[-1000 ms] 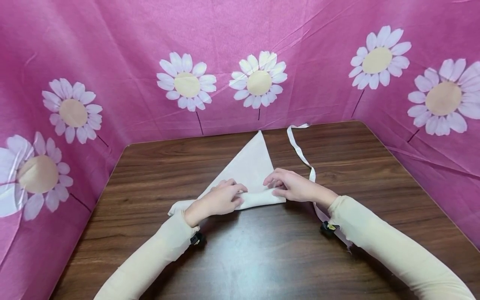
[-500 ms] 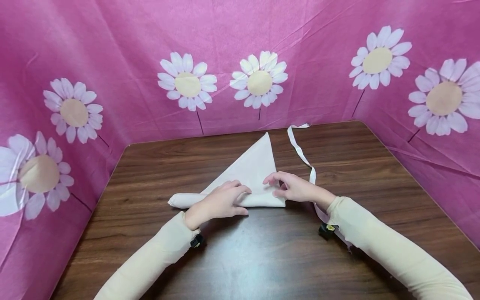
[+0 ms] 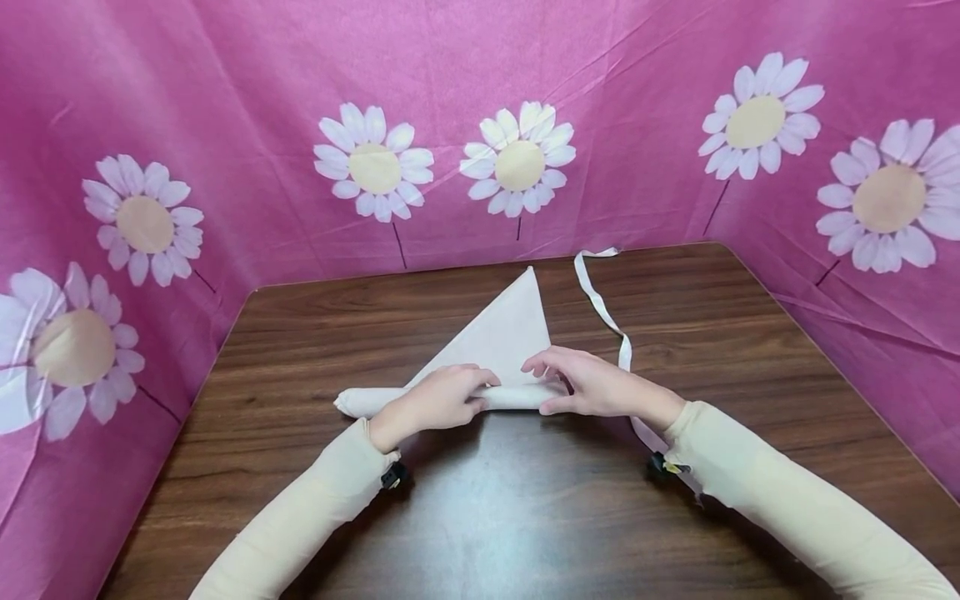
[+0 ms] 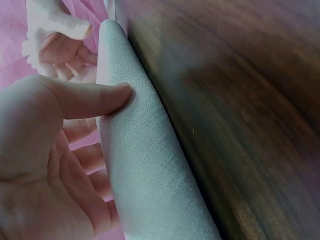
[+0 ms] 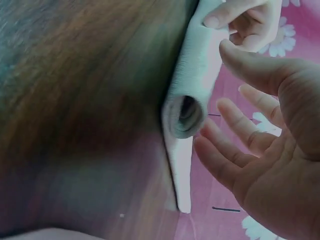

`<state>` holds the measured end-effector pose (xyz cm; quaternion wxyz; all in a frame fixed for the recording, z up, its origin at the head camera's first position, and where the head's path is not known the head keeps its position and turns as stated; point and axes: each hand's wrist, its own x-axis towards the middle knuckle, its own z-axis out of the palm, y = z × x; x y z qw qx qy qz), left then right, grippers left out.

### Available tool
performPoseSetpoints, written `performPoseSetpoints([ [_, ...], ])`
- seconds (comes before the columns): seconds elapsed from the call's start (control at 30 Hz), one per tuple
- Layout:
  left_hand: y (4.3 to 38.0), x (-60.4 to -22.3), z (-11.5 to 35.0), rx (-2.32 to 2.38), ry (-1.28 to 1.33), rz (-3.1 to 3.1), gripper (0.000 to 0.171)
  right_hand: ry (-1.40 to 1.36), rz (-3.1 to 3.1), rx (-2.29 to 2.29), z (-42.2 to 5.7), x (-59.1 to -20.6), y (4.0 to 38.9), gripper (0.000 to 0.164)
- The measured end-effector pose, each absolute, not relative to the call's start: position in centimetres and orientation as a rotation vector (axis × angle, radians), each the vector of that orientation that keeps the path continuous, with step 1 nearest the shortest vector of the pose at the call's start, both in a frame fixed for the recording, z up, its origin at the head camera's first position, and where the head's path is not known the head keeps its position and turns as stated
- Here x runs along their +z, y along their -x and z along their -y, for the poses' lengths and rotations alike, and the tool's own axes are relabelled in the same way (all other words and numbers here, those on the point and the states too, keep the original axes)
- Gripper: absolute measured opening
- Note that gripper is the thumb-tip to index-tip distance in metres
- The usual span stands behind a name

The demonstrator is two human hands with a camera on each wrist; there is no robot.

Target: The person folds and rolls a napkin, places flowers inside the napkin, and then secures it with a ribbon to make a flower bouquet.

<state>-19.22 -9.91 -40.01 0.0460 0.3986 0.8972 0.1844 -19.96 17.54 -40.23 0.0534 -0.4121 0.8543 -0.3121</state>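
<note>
A white woven cloth [image 3: 498, 333] lies on the wooden table, its far part a flat triangle pointing away. Its near edge is rolled into a hollow tube [image 3: 367, 402], and the right end of the tube shows layered turns around a dark hole in the right wrist view. My left hand [image 3: 442, 398] pinches the middle of the roll, the thumb on its near side and the fingers behind it. Around the roll's right end my right hand [image 3: 592, 383] is spread loosely, thumb on the near side, fingers bent a little above the triangle's right edge.
A narrow white fabric strap [image 3: 600, 304] runs wavily from the table's back edge and passes under the right forearm. Pink curtains [image 3: 450, 67] printed with white daisies hang behind the table and along both sides. The brown table [image 3: 480, 517] reflects light at the front.
The near edge opened out flatter half a second ago and is now a tighter roll again. The left thumb has come back onto the roll; the right hand has shifted slightly nearer.
</note>
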Motion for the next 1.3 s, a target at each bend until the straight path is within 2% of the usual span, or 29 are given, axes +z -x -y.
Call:
performPoseSetpoints([
  [0.4, 19.1, -40.1, 9.7, 0.549, -1.176, -2.745, 0.024, 1.250, -2.512, -0.934, -17.9, -41.2, 20.7, 0.062],
  [0.63, 19.1, -40.7, 9.4, 0.547, -1.100, -2.782, 0.026, 1.179, -2.534, -1.023, -18.2, -41.7, 21.2, 0.051],
  [0.93, 19.1, -40.7, 9.5, 0.560, -1.091, -2.822, 0.038, 1.046, -2.405, -1.159, -18.6, -42.5, 22.6, 0.053],
  [1.3, 19.0, -40.5, 9.4, 0.476, -1.123, -2.819, 0.049, 0.806, -2.214, -1.301, -19.1, -42.6, 23.4, 0.046],
])
